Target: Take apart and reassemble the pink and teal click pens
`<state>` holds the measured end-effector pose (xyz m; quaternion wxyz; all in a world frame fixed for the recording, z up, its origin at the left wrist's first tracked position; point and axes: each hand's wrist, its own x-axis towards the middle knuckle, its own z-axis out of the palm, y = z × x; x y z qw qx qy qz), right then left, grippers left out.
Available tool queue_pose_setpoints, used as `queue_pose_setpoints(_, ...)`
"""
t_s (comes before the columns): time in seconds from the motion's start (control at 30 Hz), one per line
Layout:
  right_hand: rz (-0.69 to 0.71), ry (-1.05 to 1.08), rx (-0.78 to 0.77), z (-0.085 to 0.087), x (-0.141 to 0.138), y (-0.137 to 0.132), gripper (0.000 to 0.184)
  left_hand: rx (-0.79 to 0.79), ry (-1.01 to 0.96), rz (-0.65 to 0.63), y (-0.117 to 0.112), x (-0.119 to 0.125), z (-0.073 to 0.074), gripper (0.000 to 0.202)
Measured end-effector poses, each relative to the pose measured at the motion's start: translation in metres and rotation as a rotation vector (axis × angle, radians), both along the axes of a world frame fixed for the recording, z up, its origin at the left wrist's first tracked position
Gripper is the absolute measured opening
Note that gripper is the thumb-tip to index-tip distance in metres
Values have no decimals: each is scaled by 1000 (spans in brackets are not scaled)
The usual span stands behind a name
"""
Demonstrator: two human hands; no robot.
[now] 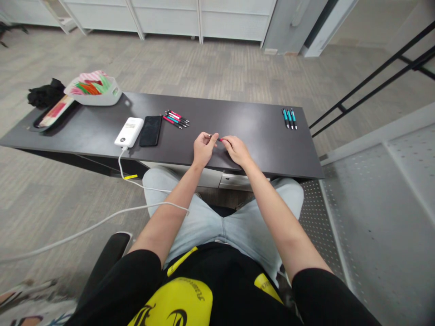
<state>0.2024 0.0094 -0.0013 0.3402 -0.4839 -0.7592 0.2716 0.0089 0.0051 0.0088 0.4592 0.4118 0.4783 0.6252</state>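
Between my hands, just over the dark desk (231, 106), is a pen (219, 139) with a dark part and a red part. My left hand (204, 148) pinches its dark end, and the fingers of my right hand (235, 149) close on the red end. Much of the pen is covered by my fingers. Left of my hands lies a loose group of red, blue and black pens (176, 118). Over at the desk's right end, several teal and black pens (289, 119) lie side by side.
A black phone (150, 131) lies beside a white power bank (129, 131) with a white cable (102, 222) crossing my left arm. Farther left are a white basket (105, 98) of colourful items, a black tray (42, 127) and black cloth (45, 93). A perforated panel (384, 203) stands at right.
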Motion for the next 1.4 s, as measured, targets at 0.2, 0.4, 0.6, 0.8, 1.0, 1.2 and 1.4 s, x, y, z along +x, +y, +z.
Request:
queue_pose_setpoints(0.2,0,30,8,2,0,-1,22,-8,0,-20,0,-2,-2,68)
queue_pose_setpoints(0.4,-25,10,-42,7,-3,-5,26,-13,12,-26,-2,-1,3,69)
queue_pose_setpoints(0.6,-25,74,7,7,-1,-3,27,-44,0,-33,-3,0,8,65)
queue_pose_setpoints(0.8,-27,74,-34,3,-3,-3,28,-43,12,-22,-3,0,6,66)
queue_pose_setpoints(1.0,-81,131,-14,10,-2,-1,36,-32,32,23,-1,-4,2,66)
queue_pose_setpoints(1.2,-107,213,2,8,0,-1,38,-14,16,46,4,-9,-1,58)
queue_pose_setpoints(1.4,-91,123,40,8,1,-3,32,3,-29,87,5,-9,0,54)
